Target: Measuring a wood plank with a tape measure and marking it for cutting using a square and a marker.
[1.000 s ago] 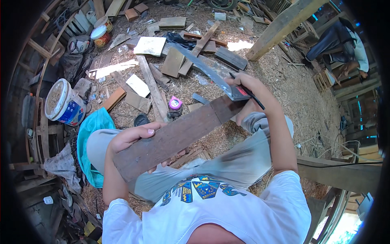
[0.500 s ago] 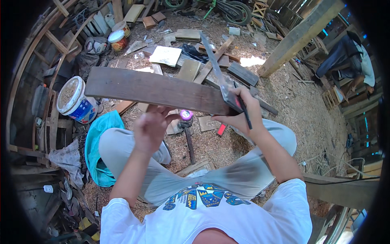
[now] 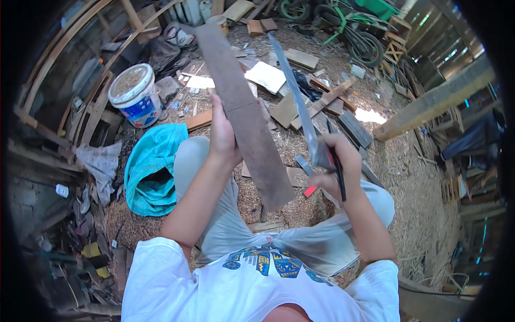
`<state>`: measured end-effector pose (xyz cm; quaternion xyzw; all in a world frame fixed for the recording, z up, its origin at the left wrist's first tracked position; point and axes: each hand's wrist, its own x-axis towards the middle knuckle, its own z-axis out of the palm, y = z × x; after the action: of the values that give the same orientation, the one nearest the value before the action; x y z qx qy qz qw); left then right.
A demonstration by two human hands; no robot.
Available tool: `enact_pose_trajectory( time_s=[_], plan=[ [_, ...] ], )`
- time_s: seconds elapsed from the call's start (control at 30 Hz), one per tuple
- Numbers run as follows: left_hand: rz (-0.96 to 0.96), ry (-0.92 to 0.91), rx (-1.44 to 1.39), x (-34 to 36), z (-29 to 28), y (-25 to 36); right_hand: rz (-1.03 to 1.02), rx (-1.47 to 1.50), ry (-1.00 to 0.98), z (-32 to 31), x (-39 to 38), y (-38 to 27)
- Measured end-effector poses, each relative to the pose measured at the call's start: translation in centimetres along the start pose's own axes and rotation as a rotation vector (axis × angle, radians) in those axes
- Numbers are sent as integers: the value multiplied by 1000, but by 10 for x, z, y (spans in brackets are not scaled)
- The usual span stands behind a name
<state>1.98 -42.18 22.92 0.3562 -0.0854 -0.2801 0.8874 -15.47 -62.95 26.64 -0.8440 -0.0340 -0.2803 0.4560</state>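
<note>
My left hand (image 3: 222, 134) grips a long dark wooden plank (image 3: 241, 112) at its middle, holding it up so it points away from me, its near end over my knees. My right hand (image 3: 338, 163) is closed around a long metal square ruler (image 3: 295, 96) and a dark pencil (image 3: 338, 166), just right of the plank. The ruler's blade runs up and away beside the plank without touching it.
I sit over sawdust-covered ground (image 3: 418, 214). A white bucket (image 3: 134, 94) and a teal cloth (image 3: 153, 166) lie at my left. Scrap boards (image 3: 300, 59) and offcuts litter the ground ahead. A thick timber beam (image 3: 434, 104) stands at the right, a bicycle (image 3: 348, 27) behind.
The plank has swung from lying across my lap to crosswise and now points lengthwise away from me. My left hand shifted its grip to the plank's middle; the right hand kept the ruler and pencil.
</note>
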Motion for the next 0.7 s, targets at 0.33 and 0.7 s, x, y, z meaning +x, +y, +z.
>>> enact_pose_trajectory(
  time_s=[0.33,0.7],
  plan=[
    [-63,-183,5,-5,-12,9,-630,-300,-319,10,-40,-6],
    [70,-120,-23,-8,-4,3,-614,-249,-311,15,-48,-26]
  ],
)
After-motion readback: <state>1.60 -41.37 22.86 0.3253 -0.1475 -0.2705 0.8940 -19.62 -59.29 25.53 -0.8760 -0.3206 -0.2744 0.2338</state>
